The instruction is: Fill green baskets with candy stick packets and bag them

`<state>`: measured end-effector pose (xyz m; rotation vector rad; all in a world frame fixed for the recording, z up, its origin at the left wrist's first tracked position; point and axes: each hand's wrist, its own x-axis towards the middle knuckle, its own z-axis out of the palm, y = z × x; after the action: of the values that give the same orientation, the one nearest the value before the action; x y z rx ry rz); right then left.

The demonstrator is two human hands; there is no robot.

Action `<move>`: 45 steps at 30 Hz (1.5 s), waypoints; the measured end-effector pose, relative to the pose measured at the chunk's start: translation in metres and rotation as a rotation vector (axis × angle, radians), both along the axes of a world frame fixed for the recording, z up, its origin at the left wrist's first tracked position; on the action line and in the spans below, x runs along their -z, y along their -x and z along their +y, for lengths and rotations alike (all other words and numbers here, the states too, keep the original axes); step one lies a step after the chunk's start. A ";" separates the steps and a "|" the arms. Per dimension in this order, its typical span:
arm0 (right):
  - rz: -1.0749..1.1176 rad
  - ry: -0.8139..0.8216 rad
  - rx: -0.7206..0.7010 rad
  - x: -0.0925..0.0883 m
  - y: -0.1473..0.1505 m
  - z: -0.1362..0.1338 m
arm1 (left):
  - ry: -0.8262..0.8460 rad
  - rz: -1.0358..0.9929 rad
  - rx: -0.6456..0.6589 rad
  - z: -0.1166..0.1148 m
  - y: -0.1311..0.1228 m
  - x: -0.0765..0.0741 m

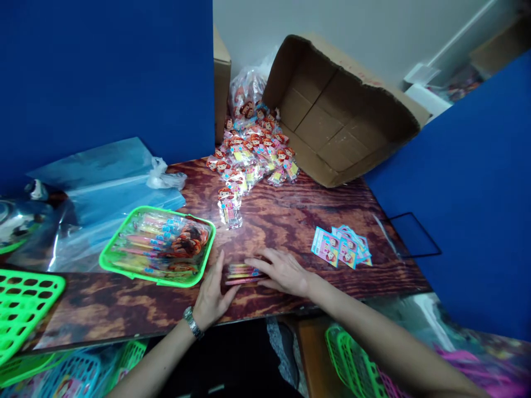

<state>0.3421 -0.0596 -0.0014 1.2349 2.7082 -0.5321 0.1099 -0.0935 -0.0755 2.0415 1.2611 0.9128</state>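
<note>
A small stack of flat, clear-wrapped packets [243, 272] with pink and yellow edges lies on the table in front of me. My left hand [212, 293] is at its left end, fingers stretched out and thumb spread apart beside the packets. From the right, my right hand [284, 272] reaches over the stack's other end, its fingers bent around it. Left of my hands, a green plastic basket [157, 282] holds several similar wrapped packets with red-haired cartoon figures. Part of the stack is hidden under my right fingers.
A pile of wrapped packets [253, 143] spills from a clear bag beside a tilted cardboard box [344, 116]. Printed cards [327, 246] lie to the right. Clear plastic sheets [112, 188] and another green basket [25, 304] are on the left. Blue panels [103, 72] flank the table.
</note>
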 end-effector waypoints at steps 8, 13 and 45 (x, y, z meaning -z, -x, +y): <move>-0.018 -0.028 -0.071 0.010 -0.001 -0.002 | 0.051 -0.055 0.021 -0.001 0.001 0.001; 0.060 0.054 -0.133 0.000 0.003 0.000 | 0.067 -0.076 -0.010 -0.002 0.002 0.003; -0.094 -0.139 0.044 0.009 0.047 0.082 | -0.263 -0.070 0.162 0.002 0.003 0.002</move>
<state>0.2953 0.0221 -0.0100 1.3193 2.6840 -0.2871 0.1069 -0.0918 -0.0778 2.2529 0.9639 1.1106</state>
